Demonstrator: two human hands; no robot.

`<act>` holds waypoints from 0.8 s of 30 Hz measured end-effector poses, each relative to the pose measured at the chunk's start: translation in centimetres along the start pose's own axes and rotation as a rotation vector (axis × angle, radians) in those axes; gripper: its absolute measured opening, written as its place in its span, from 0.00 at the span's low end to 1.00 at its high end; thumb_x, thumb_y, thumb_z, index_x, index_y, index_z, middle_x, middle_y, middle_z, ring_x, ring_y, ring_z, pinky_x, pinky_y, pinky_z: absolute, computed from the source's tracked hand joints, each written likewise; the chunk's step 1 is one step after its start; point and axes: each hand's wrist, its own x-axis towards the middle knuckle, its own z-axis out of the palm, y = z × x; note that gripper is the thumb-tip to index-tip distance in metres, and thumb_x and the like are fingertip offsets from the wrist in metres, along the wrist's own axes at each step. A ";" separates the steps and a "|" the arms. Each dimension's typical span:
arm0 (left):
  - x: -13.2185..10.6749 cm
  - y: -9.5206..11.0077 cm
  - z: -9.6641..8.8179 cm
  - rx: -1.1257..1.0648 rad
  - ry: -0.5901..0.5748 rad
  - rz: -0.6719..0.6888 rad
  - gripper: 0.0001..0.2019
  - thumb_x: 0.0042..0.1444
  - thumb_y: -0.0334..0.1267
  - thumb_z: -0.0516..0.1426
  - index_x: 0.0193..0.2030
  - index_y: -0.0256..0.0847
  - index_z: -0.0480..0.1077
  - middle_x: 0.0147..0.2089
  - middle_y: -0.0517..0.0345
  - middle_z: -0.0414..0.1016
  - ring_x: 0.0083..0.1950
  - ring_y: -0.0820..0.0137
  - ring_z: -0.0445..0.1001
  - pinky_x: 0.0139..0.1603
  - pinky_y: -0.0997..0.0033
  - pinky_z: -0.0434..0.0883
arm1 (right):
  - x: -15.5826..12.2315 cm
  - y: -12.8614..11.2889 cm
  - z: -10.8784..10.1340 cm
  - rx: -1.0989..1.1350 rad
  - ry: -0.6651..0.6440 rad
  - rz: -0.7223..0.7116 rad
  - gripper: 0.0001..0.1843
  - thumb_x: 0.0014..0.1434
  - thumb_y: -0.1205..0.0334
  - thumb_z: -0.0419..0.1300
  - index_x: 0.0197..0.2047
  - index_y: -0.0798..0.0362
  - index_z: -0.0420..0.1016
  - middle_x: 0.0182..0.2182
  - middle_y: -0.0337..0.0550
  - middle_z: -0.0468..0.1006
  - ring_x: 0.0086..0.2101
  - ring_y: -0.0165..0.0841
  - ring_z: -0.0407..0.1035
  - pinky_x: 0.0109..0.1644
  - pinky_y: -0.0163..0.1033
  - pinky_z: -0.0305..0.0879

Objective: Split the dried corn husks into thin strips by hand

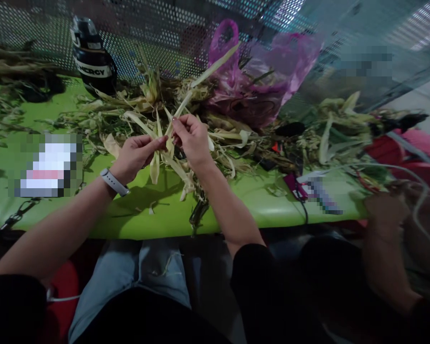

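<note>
Pale, creamy husks [155,169] are splaying out in narrow strips from between the left hand [136,154] and right hand [193,142]. One long strip [215,65] is slanting up and rightward; another is hanging toward the green table [123,227], tapering to a tip.

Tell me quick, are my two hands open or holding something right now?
Left hand: closed, pinching pale husk strips.
Right hand: closed, also pinching pale husk strips; exactly which strip each grip has cannot be told.

We wear a black shirt [139,315] with short sleeves [251,274] and light blue jeans [116,272]. Our left wrist [119,177] has a pale grey band [115,184].
</note>
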 end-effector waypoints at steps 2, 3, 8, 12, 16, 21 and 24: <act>0.0 0.0 0.0 0.025 -0.015 0.008 0.17 0.54 0.50 0.65 0.24 0.38 0.73 0.14 0.67 0.54 0.15 0.82 0.49 0.15 0.76 0.44 | 0.2 0.2 0.0 -0.011 0.045 0.019 0.20 0.61 0.41 0.59 0.36 0.50 0.66 0.25 0.32 0.67 0.24 0.22 0.64 0.27 0.28 0.63; 0.0 -0.1 0.0 0.032 -0.019 0.011 0.17 0.54 0.50 0.65 0.24 0.39 0.72 0.14 0.67 0.56 0.15 0.82 0.50 0.15 0.76 0.45 | 0.3 0.2 0.0 -0.020 0.054 0.037 0.21 0.61 0.40 0.59 0.36 0.50 0.66 0.25 0.32 0.67 0.24 0.22 0.65 0.27 0.28 0.63; 0.9 -0.4 -0.6 -0.018 0.137 0.075 0.17 0.57 0.47 0.64 0.23 0.39 0.70 0.16 0.65 0.62 0.16 0.80 0.57 0.16 0.77 0.53 | 0.2 -1.4 -1.2 -0.057 -0.174 0.238 0.30 0.59 0.31 0.54 0.40 0.52 0.70 0.27 0.38 0.74 0.27 0.26 0.71 0.28 0.31 0.64; 1.6 -0.3 -1.4 -0.005 0.316 0.147 0.16 0.58 0.47 0.63 0.25 0.38 0.71 0.15 0.65 0.63 0.15 0.81 0.58 0.16 0.77 0.54 | -0.7 -2.3 -1.4 -0.206 -0.403 0.167 0.30 0.52 0.33 0.64 0.40 0.54 0.75 0.32 0.41 0.78 0.34 0.31 0.73 0.38 0.36 0.68; 1.6 -0.3 -1.9 0.019 0.327 0.148 0.17 0.55 0.51 0.64 0.26 0.39 0.72 0.15 0.66 0.65 0.15 0.82 0.60 0.16 0.80 0.57 | -1.2 -1.8 -0.7 -0.374 -0.303 -0.091 0.18 0.54 0.43 0.66 0.35 0.51 0.78 0.33 0.40 0.79 0.37 0.33 0.71 0.45 0.39 0.66; 1.6 -0.5 -2.1 -0.009 0.350 0.135 0.15 0.55 0.47 0.64 0.26 0.39 0.73 0.15 0.64 0.67 0.15 0.81 0.61 0.16 0.79 0.58 | -1.2 -1.4 -0.5 -0.427 -0.201 -0.272 0.11 0.61 0.50 0.62 0.35 0.48 0.80 0.38 0.44 0.79 0.42 0.36 0.71 0.51 0.42 0.65; 1.6 -0.6 -1.9 -0.026 0.350 0.130 0.14 0.56 0.44 0.64 0.25 0.38 0.73 0.16 0.63 0.68 0.14 0.80 0.61 0.16 0.79 0.58 | -1.1 -1.0 -0.5 -0.568 -0.189 -0.388 0.14 0.65 0.50 0.57 0.36 0.49 0.78 0.36 0.46 0.77 0.41 0.37 0.70 0.52 0.45 0.64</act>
